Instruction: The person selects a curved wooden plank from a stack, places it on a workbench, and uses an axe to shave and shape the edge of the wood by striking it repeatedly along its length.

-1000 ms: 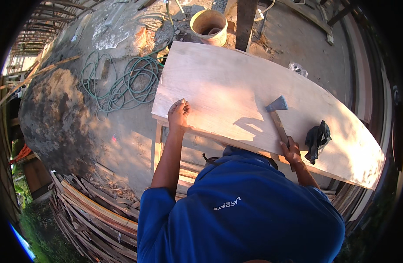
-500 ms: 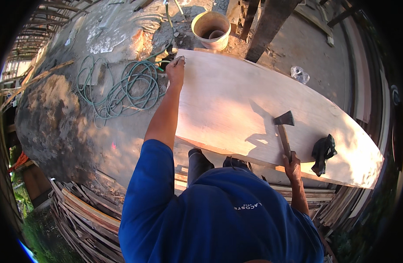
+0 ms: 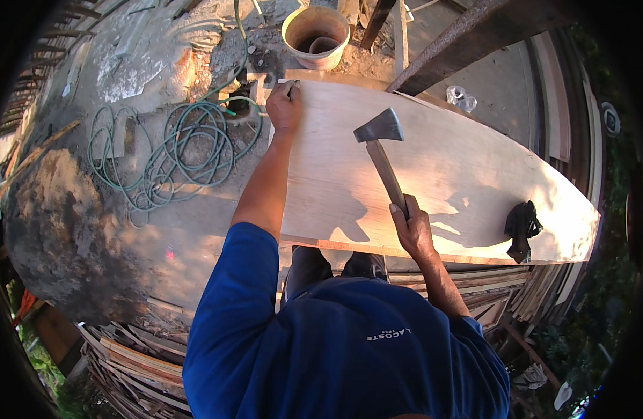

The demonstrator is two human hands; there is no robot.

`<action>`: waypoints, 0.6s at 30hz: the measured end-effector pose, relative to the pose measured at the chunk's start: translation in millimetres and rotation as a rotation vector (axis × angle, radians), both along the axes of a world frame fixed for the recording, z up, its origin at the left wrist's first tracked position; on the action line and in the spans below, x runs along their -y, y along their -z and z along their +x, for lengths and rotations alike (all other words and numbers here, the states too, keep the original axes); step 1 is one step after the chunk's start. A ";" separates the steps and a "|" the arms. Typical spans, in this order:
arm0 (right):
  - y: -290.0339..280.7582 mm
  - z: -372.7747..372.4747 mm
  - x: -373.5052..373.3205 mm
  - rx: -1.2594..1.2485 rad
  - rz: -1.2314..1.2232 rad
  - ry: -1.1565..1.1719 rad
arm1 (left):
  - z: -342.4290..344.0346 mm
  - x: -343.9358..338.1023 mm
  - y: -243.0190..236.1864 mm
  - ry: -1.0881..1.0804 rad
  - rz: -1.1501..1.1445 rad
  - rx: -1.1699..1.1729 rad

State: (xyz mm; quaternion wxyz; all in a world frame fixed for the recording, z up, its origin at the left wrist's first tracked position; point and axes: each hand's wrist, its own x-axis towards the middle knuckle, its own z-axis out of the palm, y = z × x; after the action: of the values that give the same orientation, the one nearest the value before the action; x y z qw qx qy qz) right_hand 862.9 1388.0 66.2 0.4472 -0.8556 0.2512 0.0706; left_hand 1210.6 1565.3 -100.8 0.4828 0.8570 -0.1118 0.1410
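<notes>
A broad sheet of plywood [image 3: 328,157] lies in front of me, its straight end at the left and its far edge curving down to the right. At its far left corner, my left hand [image 3: 285,106] is pinched closed against the surface; whatever sits between its fingers is too small to make out. My right hand [image 3: 413,227] wraps round the wooden handle of a hatchet [image 3: 385,164], which is over the middle of the sheet with its dark metal head pointing away from me. A crumpled black plastic bag [image 3: 522,230] rests near the right end of the sheet.
Beyond the sheet stands a pale bucket [image 3: 293,38]. Coiled green hose [image 3: 195,140] lies on the ground at left. A dark timber post [image 3: 475,45] slants past the far edge, near a clear plastic bag [image 3: 461,99]. Stacked wood strips [image 3: 140,359] lie at the lower left.
My right hand has brought the hatchet left and farther from me, toward the left hand. The left hand stays at the corner. The whole view has shifted slightly.
</notes>
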 end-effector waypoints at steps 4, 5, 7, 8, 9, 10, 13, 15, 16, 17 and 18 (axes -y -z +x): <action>-10.7 83.9 -34.0 0.246 -0.133 -0.055 | -1.4 -0.8 -1.3 -0.023 0.060 0.047; -7.6 104.2 -39.5 0.333 -0.176 -0.066 | -3.4 0.9 -1.9 -0.014 0.078 0.072; 4.5 139.8 -52.7 0.362 -0.241 -0.071 | -3.1 2.9 -4.5 -0.003 0.066 0.095; 11.0 153.4 -55.4 0.392 -0.301 -0.073 | -2.6 4.2 -6.5 0.009 0.059 0.121; 22.1 164.8 -55.0 0.393 -0.306 -0.075 | -2.4 4.8 -7.4 0.008 0.054 0.122; 31.9 173.5 -54.6 0.207 -0.366 -0.135 | -3.9 6.2 -9.3 0.008 0.068 0.087; 35.9 181.2 -55.9 -0.080 -0.395 -0.214 | -6.2 3.8 -9.3 0.004 0.093 0.054; 24.5 175.2 -59.4 -0.017 -0.362 -0.116 | -2.4 -0.9 -8.7 0.004 0.103 0.050; 13.4 174.0 -65.2 -0.023 -0.363 -0.126 | -0.9 -7.2 -6.6 0.028 0.049 0.042; -0.4 174.1 -70.7 0.129 -0.314 -0.093 | -1.0 -15.5 -4.3 0.050 -0.005 0.034; -10.4 172.5 -73.4 0.280 -0.266 -0.046 | -6.2 -20.7 -7.2 0.054 -0.009 0.028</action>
State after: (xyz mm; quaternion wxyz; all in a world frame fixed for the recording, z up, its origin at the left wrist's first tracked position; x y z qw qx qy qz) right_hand 1035.4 1461.4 76.5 0.3592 -0.9140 0.1741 -0.0727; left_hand 1204.4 1586.0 -93.6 0.4885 0.8496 -0.1408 0.1403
